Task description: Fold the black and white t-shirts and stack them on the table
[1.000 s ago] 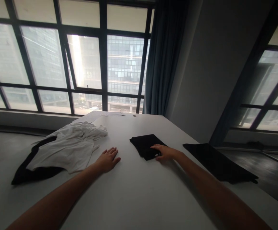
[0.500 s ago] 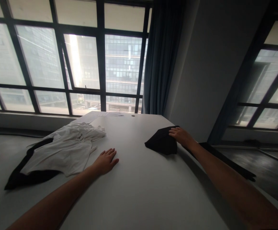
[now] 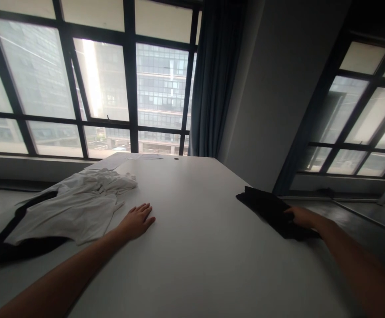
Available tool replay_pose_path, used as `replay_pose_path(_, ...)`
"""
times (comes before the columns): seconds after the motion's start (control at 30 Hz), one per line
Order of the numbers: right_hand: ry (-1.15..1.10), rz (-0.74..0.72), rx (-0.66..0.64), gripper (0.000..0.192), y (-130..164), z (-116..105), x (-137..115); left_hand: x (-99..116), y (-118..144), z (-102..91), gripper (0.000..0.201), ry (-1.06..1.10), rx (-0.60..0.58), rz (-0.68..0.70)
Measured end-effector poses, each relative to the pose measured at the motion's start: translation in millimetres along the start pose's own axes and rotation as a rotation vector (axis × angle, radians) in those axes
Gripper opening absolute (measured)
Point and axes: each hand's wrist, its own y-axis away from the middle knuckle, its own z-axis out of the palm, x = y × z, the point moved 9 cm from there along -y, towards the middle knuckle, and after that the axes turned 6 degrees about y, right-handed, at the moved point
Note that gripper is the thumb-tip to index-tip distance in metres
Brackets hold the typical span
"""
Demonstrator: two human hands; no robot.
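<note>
My right hand [image 3: 300, 216] lies on a folded black cloth [image 3: 267, 205] at the right edge of the white table [image 3: 195, 247], fingers still on its near end. The cloth rests on or against another dark cloth there; I cannot tell the two apart. My left hand [image 3: 136, 219] lies flat on the table with nothing in it, fingers slightly spread. It sits just right of a crumpled white garment [image 3: 76, 207], which lies on top of a black garment [image 3: 6, 249].
Sheets of paper [image 3: 112, 161] lie at the table's far end near the large window [image 3: 106, 84]. A dark curtain [image 3: 212, 79] hangs behind the table's far right corner. Beyond the right edge is dark floor [image 3: 354, 212].
My right hand lifted the folded black cloth from the middle of the table, carried it right and set it down at the right edge. My left hand stayed put.
</note>
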Motion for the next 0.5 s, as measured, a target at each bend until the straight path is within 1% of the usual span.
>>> replay_pose_path(0.07, -0.05, 0.012, -0.092, 0.035, -8.2, 10.3, -7.6, -0.1, -0.3, -0.8, 0.064, 0.008, 0.013, 0.003)
replay_pose_path(0.1, -0.064, 0.01, -0.105, 0.035, -13.5, 12.1, -15.3, 0.1, -0.1, -1.3, 0.064, 0.012, 0.016, 0.004)
replay_pose_path(0.17, -0.069, 0.021, -0.022, 0.043, -22.4, 10.1, -34.0, 0.5, 0.9, -1.8, 0.064, 0.017, 0.012, 0.002)
replay_pose_path(0.23, -0.066, 0.044, 0.018, 0.06, -24.7, 20.0, -54.7, 1.0, 2.0, -2.4, 0.064, 0.026, 0.008, 0.0)
replay_pose_path(0.3, -0.053, 0.08, 0.004, 0.072, -21.8, 38.8, -72.0, 1.4, 2.5, -3.4, 0.064, 0.037, 0.009, 0.002)
replay_pose_path(0.37, -0.047, 0.099, -0.021, 0.077, -17.8, 55.4, -85.5, 1.3, 2.5, -3.9, 0.063, 0.037, 0.005, 0.002)
replay_pose_path(0.43, -0.046, 0.1, -0.043, 0.08, -15.5, 63.6, -95.7, 0.9, 2.1, -3.6, 0.062, 0.037, 0.0, 0.003)
replay_pose_path(0.5, -0.043, 0.082, -0.057, 0.081, -15.4, 64.2, -104.9, 0.6, 1.9, -2.5, 0.062, 0.038, -0.003, 0.005)
